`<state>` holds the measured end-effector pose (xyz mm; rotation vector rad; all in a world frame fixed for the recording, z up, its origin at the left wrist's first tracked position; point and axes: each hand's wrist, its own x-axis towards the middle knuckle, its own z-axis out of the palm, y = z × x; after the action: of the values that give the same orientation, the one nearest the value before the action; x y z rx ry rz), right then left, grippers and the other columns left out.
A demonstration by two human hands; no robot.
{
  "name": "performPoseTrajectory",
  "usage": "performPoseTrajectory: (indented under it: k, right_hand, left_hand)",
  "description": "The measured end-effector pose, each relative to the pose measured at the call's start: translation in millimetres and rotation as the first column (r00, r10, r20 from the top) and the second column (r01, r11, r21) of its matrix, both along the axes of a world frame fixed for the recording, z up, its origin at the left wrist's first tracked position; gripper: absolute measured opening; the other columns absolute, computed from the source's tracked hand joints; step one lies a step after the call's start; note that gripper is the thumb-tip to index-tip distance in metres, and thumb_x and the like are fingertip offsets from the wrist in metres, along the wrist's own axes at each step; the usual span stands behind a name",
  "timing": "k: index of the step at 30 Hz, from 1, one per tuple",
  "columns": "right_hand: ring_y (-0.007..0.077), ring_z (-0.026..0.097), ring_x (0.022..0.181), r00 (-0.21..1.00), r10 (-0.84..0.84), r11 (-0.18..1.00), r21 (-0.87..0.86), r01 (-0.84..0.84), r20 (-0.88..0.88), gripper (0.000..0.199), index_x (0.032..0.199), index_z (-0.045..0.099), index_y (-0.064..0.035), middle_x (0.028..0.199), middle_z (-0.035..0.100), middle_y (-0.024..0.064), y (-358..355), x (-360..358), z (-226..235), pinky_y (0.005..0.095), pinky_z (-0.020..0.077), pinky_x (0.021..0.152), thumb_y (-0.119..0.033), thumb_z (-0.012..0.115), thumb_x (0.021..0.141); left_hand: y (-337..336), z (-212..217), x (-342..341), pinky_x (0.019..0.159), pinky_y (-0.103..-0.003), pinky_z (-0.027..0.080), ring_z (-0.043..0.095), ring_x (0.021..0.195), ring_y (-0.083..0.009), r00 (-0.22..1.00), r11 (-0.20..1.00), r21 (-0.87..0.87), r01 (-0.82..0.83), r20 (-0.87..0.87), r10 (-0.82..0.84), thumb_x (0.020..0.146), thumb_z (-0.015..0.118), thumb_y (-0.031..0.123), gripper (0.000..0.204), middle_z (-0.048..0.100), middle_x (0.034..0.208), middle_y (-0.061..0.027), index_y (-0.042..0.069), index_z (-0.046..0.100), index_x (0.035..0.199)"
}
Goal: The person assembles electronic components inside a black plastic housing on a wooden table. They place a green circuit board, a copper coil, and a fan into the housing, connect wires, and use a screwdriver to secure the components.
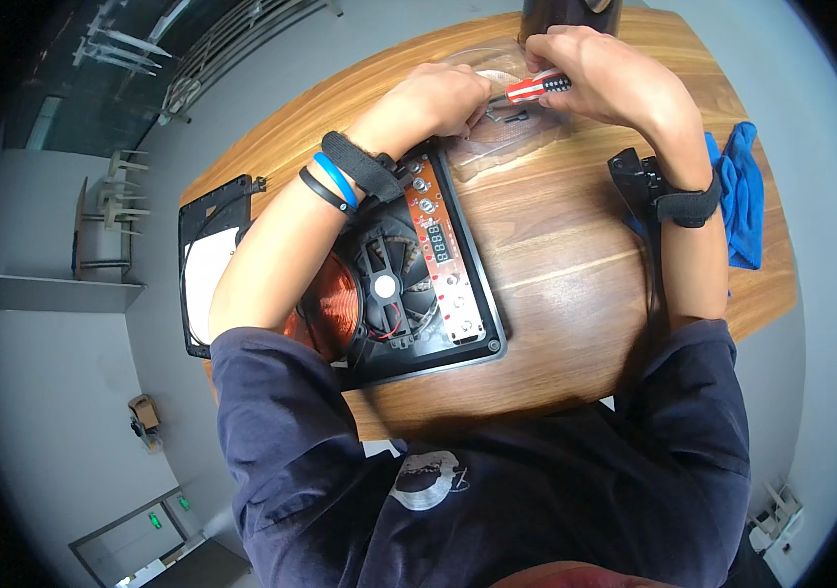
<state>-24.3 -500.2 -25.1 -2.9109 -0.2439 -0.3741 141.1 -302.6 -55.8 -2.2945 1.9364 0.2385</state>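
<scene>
My right hand point(606, 78) is closed around the handle of a screwdriver point(533, 90), red and white striped with a dark starred end. Its shaft points left toward my left hand point(446, 100), whose fingers are curled together over a clear plastic tray point(477, 162). Whatever those fingers pinch is hidden. Small dark metal pieces point(511, 118) lie in the tray beside them. Below my left forearm is an opened induction cooker point(493, 333), showing a copper coil point(332, 312), a black fan point(385, 286) and an orange control board point(438, 240). My forearm covers part of it.
A dark cylindrical container point(575, 14) stands at the table's far edge, behind my right hand. A blue cloth point(743, 196) lies at the right. Left of the cooker is a black-framed panel with a white sheet point(211, 279). All rest on a wooden table point(565, 265).
</scene>
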Motion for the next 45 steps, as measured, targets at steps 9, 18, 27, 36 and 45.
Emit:
performPoseTrajectory:
  k: [9,18,27,36,45]
  right_hand:
    - [0.0434,0.072,0.114,0.996,-0.025,0.998,-0.065,0.020,-0.084,0.039,0.125,0.071,-0.0006,0.116,0.076,0.0220,5.5,-1.7,2.2,0.0487,0.0594,0.099,-0.014,0.081,0.090]
    - [0.0417,0.073,0.106,0.994,-0.011,0.996,-0.084,0.020,0.111,0.032,0.118,0.075,-0.0010,0.115,0.075,0.0191,20.7,-4.4,18.2,0.0496,0.0603,0.095,-0.022,0.078,0.095]
    - [0.0347,0.074,0.089,0.967,0.098,0.992,-0.097,-0.077,0.236,0.039,0.109,0.077,-0.0049,0.101,0.073,0.0118,43.4,-1.4,35.2,0.0439,0.0602,0.078,-0.042,0.083,0.096]
    - [0.0329,0.075,0.087,0.926,0.156,0.986,-0.117,-0.122,0.344,0.041,0.110,0.077,-0.0070,0.102,0.074,0.0082,45.8,6.2,29.5,0.0428,0.0609,0.073,-0.045,0.083,0.096]
    - [0.0285,0.072,0.077,0.902,0.221,0.975,-0.110,-0.193,0.370,0.037,0.101,0.075,-0.0052,0.092,0.069,0.0078,52.7,1.2,40.8,0.0383,0.0581,0.065,-0.041,0.083,0.096]
  left_hand:
    - [1.7,-8.4,4.1,0.087,-0.051,0.060,0.076,0.101,-0.0376,0.999,0.989,-0.144,0.030,0.019,-0.028,0.095,0.078,0.016,0.016,0.078,0.102,-0.0161,0.007,0.073,0.107]
    - [78.3,38.2,-5.6,0.079,-0.038,0.063,0.079,0.084,-0.0239,0.923,0.856,-0.413,-0.312,-0.345,0.170,0.100,0.078,0.015,0.018,0.078,0.089,-0.0142,-0.001,0.069,0.102]
    - [138.1,47.1,-24.3,0.091,-0.033,0.064,0.081,0.096,-0.0162,0.858,0.751,-0.450,-0.482,-0.417,0.300,0.102,0.080,0.012,0.014,0.082,0.098,-0.0081,-0.001,0.079,0.109]
    - [156.5,44.5,-32.5,0.093,-0.031,0.065,0.081,0.100,-0.0144,0.760,0.673,-0.424,-0.606,-0.558,0.333,0.100,0.082,0.007,0.018,0.083,0.102,-0.0093,0.000,0.071,0.113]
    - [163.7,37.6,-31.7,0.093,-0.030,0.066,0.082,0.102,-0.0153,0.729,0.630,-0.452,-0.632,-0.622,0.286,0.098,0.085,0.006,0.025,0.084,0.103,-0.0118,0.002,0.065,0.113]
